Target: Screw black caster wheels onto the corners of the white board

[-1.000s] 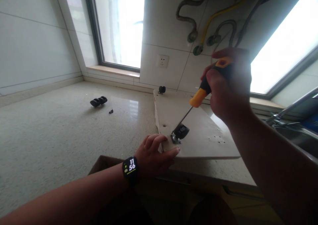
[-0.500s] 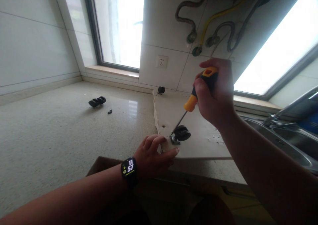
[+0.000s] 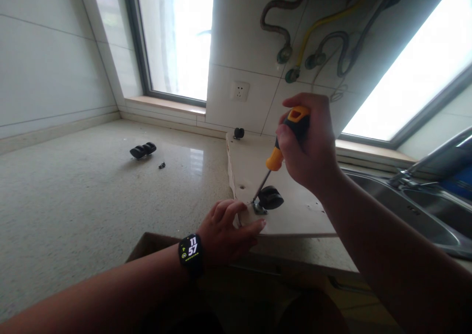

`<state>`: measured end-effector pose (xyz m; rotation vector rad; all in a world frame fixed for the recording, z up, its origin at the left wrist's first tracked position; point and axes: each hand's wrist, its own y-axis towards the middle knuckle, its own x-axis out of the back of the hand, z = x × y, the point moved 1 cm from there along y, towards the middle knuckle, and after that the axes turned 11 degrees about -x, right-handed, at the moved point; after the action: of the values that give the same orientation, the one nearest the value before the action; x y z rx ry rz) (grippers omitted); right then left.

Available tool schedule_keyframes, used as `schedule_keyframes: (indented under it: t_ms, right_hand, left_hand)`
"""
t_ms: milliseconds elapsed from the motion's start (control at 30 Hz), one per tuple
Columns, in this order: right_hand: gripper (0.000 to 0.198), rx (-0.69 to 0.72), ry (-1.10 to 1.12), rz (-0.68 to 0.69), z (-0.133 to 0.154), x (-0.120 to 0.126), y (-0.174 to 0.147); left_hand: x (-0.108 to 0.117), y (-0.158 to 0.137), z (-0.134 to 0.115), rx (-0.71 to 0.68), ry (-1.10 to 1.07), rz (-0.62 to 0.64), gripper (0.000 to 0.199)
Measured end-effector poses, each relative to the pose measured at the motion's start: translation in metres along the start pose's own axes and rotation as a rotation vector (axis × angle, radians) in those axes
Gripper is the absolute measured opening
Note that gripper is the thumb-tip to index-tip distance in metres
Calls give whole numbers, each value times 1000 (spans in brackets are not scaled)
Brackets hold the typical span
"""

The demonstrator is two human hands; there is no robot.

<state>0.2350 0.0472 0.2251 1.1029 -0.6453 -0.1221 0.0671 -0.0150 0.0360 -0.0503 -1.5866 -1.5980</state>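
My right hand [image 3: 313, 150] is wrapped round the yellow and black handle of a screwdriver [image 3: 275, 158]. The shaft slants down to the left, and its tip meets the far left corner of a caster's metal plate [image 3: 260, 208]. That black twin-wheel caster [image 3: 271, 197] lies wheel-side up at the near left corner of a white board [image 3: 291, 221]. Around this corner curls my left hand [image 3: 226, 231], fingers at the side edge and thumb at the front, close beside the plate. Any screw under the tip is too small to make out.
Another caster [image 3: 239, 133] sits at the board's far left corner. On the speckled countertop [image 3: 92, 201] to the left lie loose black casters [image 3: 143, 150] and a small pile of screws [image 3: 162, 165]. A steel sink [image 3: 398, 211] is at right; pipes [image 3: 280, 29] hang above.
My right hand and the screwdriver handle have moved slightly left and down, so the shaft stands a little steeper. The tip stays at the caster plate, and my left hand keeps its place.
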Motion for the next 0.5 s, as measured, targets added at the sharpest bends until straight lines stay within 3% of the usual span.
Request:
schedule_keyframes:
  t_ms: [233, 500]
  right_hand:
    - [34, -90, 34, 83, 4, 2, -2]
    - [52, -195, 229, 315, 5, 16, 12]
  left_hand:
    - [1, 1, 0, 0, 8, 9, 35]
    - [0, 1, -1, 1, 10, 2, 35]
